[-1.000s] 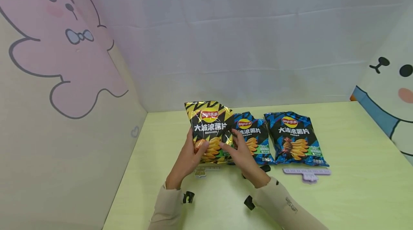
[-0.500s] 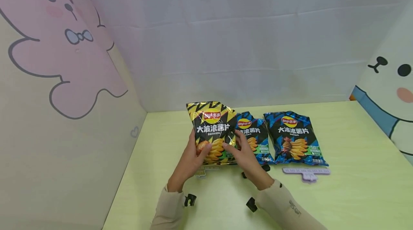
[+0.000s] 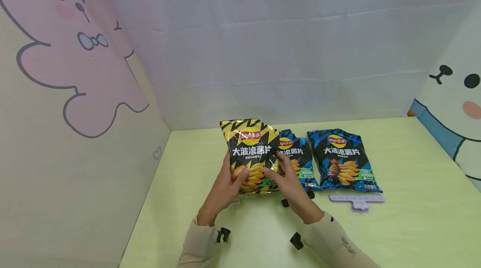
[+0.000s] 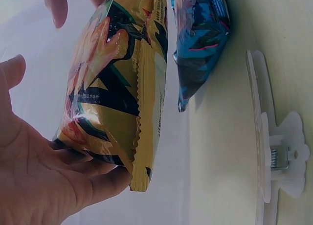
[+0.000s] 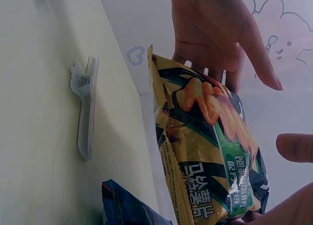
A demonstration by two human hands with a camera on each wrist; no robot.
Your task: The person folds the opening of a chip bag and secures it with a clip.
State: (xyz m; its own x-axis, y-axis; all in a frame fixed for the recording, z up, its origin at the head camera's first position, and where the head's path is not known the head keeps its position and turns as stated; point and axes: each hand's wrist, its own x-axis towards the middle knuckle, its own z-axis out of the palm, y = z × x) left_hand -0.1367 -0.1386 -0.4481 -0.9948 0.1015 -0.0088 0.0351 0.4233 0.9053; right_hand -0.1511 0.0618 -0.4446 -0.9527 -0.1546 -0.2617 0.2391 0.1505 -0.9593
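Note:
Both hands hold a yellow-and-black bag of chips (image 3: 249, 155) raised above the table, its printed front toward the head camera. My left hand (image 3: 224, 186) grips the bag's lower left side and my right hand (image 3: 292, 186) its lower right. Each thumb lies toward the front in the head view. From the left wrist view, fingers (image 4: 105, 183) reach under the bag's end, while the thumb stands apart from the wrapper. A blue-and-black chip bag (image 3: 302, 163) lies behind, partly covered by the held bag and right hand. Another blue-and-black chip bag (image 3: 340, 161) lies to its right.
A lavender bag clip (image 3: 359, 202) lies before the rightmost bag. A pale bag clip (image 4: 274, 151) lies below the held bag, mostly hidden from the head view. Black pieces (image 3: 310, 195) show beside the right wrist. A grey-white wall (image 3: 282, 51) stands behind the table (image 3: 424, 168).
Both hands and the held yellow-and-black chip bag have shifted slightly to the right, covering more of the middle blue bag. The other bags and the lavender clip have stayed put.

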